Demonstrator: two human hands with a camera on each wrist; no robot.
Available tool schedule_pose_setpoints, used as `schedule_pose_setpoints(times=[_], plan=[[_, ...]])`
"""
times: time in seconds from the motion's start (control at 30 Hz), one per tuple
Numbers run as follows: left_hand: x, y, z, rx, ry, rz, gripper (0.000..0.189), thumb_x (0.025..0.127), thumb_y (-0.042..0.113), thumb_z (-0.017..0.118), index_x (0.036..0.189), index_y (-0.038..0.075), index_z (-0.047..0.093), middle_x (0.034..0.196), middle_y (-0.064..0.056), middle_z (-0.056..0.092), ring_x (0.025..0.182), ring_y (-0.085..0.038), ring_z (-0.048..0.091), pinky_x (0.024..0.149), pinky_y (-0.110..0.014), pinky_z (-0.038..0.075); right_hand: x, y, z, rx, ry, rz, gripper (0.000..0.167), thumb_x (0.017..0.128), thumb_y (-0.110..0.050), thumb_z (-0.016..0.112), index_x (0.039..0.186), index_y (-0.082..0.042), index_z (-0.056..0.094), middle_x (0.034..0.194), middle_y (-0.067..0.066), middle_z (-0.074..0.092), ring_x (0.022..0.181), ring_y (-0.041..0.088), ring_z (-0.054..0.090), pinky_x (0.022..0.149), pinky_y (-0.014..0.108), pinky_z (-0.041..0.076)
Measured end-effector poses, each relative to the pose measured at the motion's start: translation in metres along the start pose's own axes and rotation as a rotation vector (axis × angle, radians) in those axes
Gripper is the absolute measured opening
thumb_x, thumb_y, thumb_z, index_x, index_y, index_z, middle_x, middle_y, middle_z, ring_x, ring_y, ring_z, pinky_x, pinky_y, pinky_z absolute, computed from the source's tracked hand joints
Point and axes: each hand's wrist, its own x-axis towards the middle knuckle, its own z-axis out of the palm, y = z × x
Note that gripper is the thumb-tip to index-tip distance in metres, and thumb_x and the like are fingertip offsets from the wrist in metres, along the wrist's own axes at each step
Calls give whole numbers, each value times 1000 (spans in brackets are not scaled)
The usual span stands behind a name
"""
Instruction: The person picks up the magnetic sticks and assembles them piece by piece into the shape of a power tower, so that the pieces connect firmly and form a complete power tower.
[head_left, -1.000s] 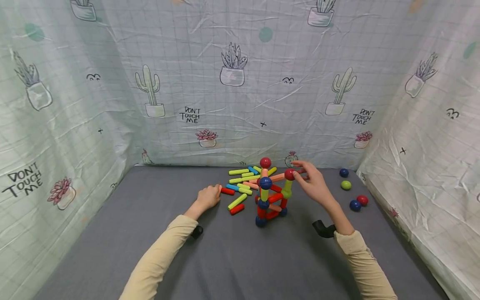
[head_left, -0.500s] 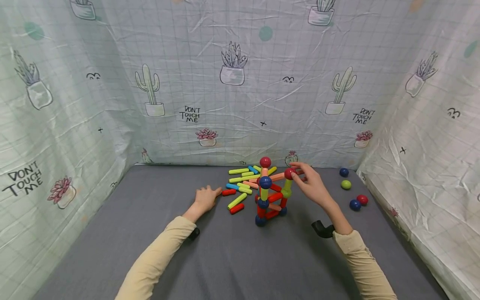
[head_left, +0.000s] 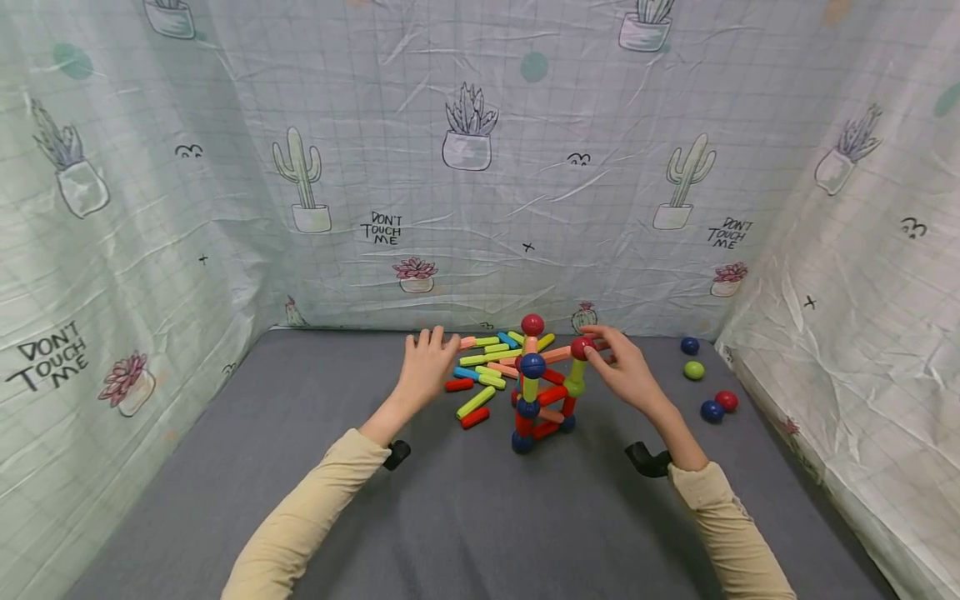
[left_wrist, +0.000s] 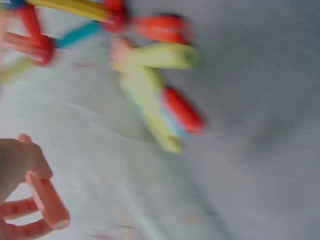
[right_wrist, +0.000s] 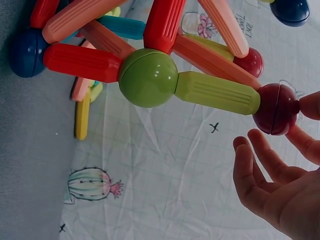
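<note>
My left hand (head_left: pixel 426 367) is raised at the left of the rod pile, pinching a salmon magnetic rod (left_wrist: pixel 49 201) between thumb and fingers in the left wrist view. At the right, my right hand (head_left: pixel 630 373) holds a red ball (right_wrist: pixel 274 109) between thumb and finger; its other fingers are bent below. That ball sits on the end of a yellow-green rod (right_wrist: pixel 217 93), which joins a green ball (right_wrist: pixel 148 78) of the standing frame of rods and balls. Another red ball (head_left: pixel 532 325) and a blue ball (head_left: pixel 533 365) top the frame's other posts.
Loose coloured rods (head_left: pixel 480 361) lie left of and behind the frame, with a red rod (head_left: pixel 476 417) nearest the front. Several loose balls lie at the far right, among them a green ball (head_left: pixel 693 370). A printed curtain (head_left: pixel 345 292) closes off the back and sides.
My left hand has left the red rod at the pile's left edge, moved up and away from me, and now holds a salmon rod. The right hand stays at the red ball.
</note>
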Motion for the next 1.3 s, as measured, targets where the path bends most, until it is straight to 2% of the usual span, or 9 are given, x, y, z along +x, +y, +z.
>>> schedule_pose_setpoints(times=[0.1,0.2,0.27,0.4,0.57,0.73,0.87,1.1,1.3], plan=[[17,16,-32,-53,92,36,30,78,19,67,106,16,56,93,-10,50,84,-26,47,71,-43,37,-1,0,-1,6,-3,5,34,93,-19,47,124,-7,48,117,15,53,95,28,55,72,40,47],[30,31,-61,-77,199,107,34,79,17,67,112,19,58,95,-8,51,88,-25,47,76,-44,36,-1,1,-1,2,-18,13,35,93,-21,46,125,-7,47,118,15,53,96,27,55,72,38,47],[37,41,-77,-113,243,162,37,79,16,67,114,20,58,96,-7,52,90,-25,47,78,-44,36,-1,1,0,1,-28,18,36,93,-21,45,126,-7,46,118,15,53,97,27,55,72,38,48],[48,63,-93,-227,248,270,37,81,17,65,116,21,57,97,-3,53,91,-21,48,80,-42,35,-1,2,0,9,-33,28,37,94,-23,44,127,-5,45,118,16,52,96,28,54,73,40,48],[55,87,-91,-297,240,371,35,83,24,63,117,21,57,98,0,55,89,-16,51,79,-37,39,-2,4,0,33,-51,29,38,94,-20,44,128,-4,43,120,18,51,101,32,53,76,45,47],[58,103,-83,-311,236,443,36,84,27,62,118,21,55,96,0,55,84,-14,51,74,-31,37,-2,3,1,49,-67,52,40,93,-22,47,128,-5,42,125,18,48,108,34,51,82,49,46],[57,108,-75,-240,192,440,33,85,31,59,117,22,55,93,0,56,84,-15,52,73,-30,37,-1,3,2,52,-77,56,40,93,-23,46,129,-6,42,125,18,48,108,34,51,82,49,46],[55,110,-65,-113,109,405,36,86,30,57,120,20,52,97,-3,54,87,-17,49,73,-29,40,-1,6,0,66,-89,36,37,93,-13,44,130,-8,42,120,20,52,105,34,53,81,48,46],[57,113,-66,10,23,398,33,88,32,54,119,20,54,100,-3,56,88,-17,49,76,-30,43,-1,11,-4,60,-99,27,35,94,-21,43,128,-12,44,112,19,57,95,32,58,77,46,48]])
